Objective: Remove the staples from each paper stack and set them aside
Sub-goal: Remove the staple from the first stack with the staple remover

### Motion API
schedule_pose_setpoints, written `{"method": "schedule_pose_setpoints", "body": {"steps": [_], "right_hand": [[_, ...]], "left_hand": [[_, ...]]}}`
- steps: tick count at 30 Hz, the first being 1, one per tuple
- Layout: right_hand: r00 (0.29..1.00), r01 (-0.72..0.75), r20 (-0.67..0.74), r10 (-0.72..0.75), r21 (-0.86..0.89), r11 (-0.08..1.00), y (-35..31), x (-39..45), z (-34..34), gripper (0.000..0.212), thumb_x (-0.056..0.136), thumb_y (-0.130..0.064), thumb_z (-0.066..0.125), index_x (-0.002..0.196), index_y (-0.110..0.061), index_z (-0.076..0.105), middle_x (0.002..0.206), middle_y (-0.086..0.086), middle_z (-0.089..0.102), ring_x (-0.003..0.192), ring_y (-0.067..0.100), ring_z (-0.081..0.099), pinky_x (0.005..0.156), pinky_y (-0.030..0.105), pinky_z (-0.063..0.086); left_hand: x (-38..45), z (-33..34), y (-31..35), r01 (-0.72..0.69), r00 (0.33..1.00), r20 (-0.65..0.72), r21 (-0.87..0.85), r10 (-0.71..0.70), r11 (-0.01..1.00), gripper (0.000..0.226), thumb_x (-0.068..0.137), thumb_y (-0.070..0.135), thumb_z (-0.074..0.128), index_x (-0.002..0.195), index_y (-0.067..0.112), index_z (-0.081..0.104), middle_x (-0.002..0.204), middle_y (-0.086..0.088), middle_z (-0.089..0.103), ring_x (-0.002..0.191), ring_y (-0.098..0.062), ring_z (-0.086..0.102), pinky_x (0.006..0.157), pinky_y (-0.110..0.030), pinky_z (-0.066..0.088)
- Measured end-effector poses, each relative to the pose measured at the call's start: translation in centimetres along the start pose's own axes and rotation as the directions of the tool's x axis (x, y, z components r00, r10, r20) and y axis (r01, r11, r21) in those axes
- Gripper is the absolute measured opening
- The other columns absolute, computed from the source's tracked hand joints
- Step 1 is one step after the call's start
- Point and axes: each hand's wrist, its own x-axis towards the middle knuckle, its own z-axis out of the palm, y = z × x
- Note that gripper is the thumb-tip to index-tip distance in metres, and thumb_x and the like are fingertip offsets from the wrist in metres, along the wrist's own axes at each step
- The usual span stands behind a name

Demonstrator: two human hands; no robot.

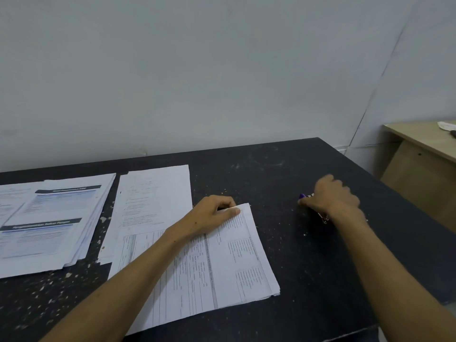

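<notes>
A stack of printed forms [222,265] lies tilted on the black table [283,164] in front of me. My left hand [212,213] pinches its far right corner between thumb and fingers. To the right, my right hand [332,197] is curled around a purple-handled staple remover [303,195] with metal parts showing under the wrist. It sits on the bare table, apart from the stack. No staple can be made out at this size.
A second white sheet pile [153,198] lies behind the forms. A thicker pile of blue-headed printouts [49,223] fills the left. Paint flecks dot the table. A wooden desk [424,154] stands beyond the table's right edge; the wall is close behind.
</notes>
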Motion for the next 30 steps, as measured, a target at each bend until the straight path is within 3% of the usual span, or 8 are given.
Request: {"method": "schedule_pose_setpoints", "body": {"steps": [3,7,10,14,16,19,22,30], "right_hand": [[0.995,0.003,0.096,0.000,-0.030,1.000,0.7,0.2,0.9,0.058,0.092,-0.048,0.074,0.131,-0.010,0.054,0.123,0.014,0.059,0.110,0.033,0.060,0.083,0.042,0.048],[0.996,0.090,0.006,-0.090,0.009,0.996,0.4,0.4,2.1,0.026,0.097,-0.035,0.066,0.107,-0.012,0.057,0.103,0.011,0.059,0.091,0.029,0.061,0.073,0.038,0.046],[0.970,0.242,-0.039,-0.239,0.192,0.951,-0.2,0.6,3.1,0.023,0.096,-0.033,0.067,0.095,-0.012,0.058,0.096,0.011,0.066,0.082,0.027,0.065,0.067,0.036,0.048],[0.884,0.461,-0.135,-0.447,0.406,0.789,-1.8,-0.9,3.6,0.027,0.097,-0.028,0.071,0.112,-0.021,0.050,0.108,0.001,0.062,0.088,0.011,0.060,0.070,0.024,0.044],[0.856,0.499,-0.137,-0.498,0.467,0.730,-2.6,-1.6,3.9,0.030,0.096,-0.026,0.072,0.114,-0.024,0.049,0.115,-0.001,0.062,0.098,0.014,0.062,0.082,0.025,0.048],[0.828,0.534,-0.144,-0.541,0.495,0.685,-3.2,-2.0,4.6,0.024,0.096,-0.022,0.072,0.110,-0.025,0.053,0.122,-0.001,0.067,0.106,0.015,0.064,0.097,0.034,0.052],[0.802,0.581,-0.213,-0.559,0.495,0.646,-3.3,-2.3,5.4,0.017,0.097,-0.020,0.070,0.105,-0.027,0.056,0.115,-0.005,0.070,0.106,0.013,0.066,0.101,0.040,0.055],[0.730,0.679,-0.355,-0.583,0.472,0.562,-3.3,-2.4,7.5,0.019,0.095,-0.019,0.072,0.111,-0.024,0.062,0.115,-0.009,0.072,0.108,0.004,0.068,0.097,0.024,0.055]], "left_hand": [[0.3,0.2,0.0,0.000,1.000,-0.010,0.012,0.000,1.000,0.018,0.102,0.042,0.060,0.097,0.027,0.069,0.097,0.009,0.073,0.087,-0.011,0.074,0.073,-0.015,0.051],[0.3,0.5,-0.4,0.002,1.000,-0.028,0.019,-0.002,1.000,0.021,0.102,0.042,0.060,0.101,0.023,0.070,0.099,0.009,0.074,0.089,-0.012,0.075,0.079,-0.021,0.055],[0.0,0.7,-0.5,-0.002,0.999,-0.033,0.019,0.003,1.000,0.022,0.102,0.042,0.060,0.102,0.022,0.071,0.099,0.009,0.074,0.089,-0.012,0.075,0.080,-0.023,0.057],[-0.1,1.0,-0.5,0.002,0.998,-0.058,0.028,-0.001,1.000,0.021,0.102,0.042,0.060,0.103,0.024,0.070,0.099,0.010,0.074,0.087,-0.011,0.074,0.072,-0.016,0.051],[-0.2,1.2,-0.5,0.003,0.997,-0.077,0.044,0.000,0.999,0.020,0.102,0.042,0.059,0.104,0.025,0.070,0.099,0.010,0.073,0.086,-0.011,0.073,0.069,-0.013,0.046],[-0.3,1.3,-0.4,0.005,0.996,-0.094,0.062,0.001,0.998,0.019,0.102,0.042,0.059,0.104,0.027,0.070,0.099,0.011,0.072,0.086,-0.011,0.072,0.068,-0.012,0.043],[-0.3,1.3,-0.5,-0.007,0.995,-0.100,0.077,0.015,0.997,0.018,0.103,0.042,0.059,0.104,0.027,0.070,0.098,0.013,0.071,0.086,-0.009,0.070,0.069,-0.012,0.043],[-0.2,1.4,-0.5,-0.005,0.995,-0.103,0.102,0.016,0.995,0.015,0.102,0.043,0.060,0.102,0.031,0.068,0.097,0.015,0.069,0.087,-0.009,0.070,0.070,-0.014,0.044]]}}
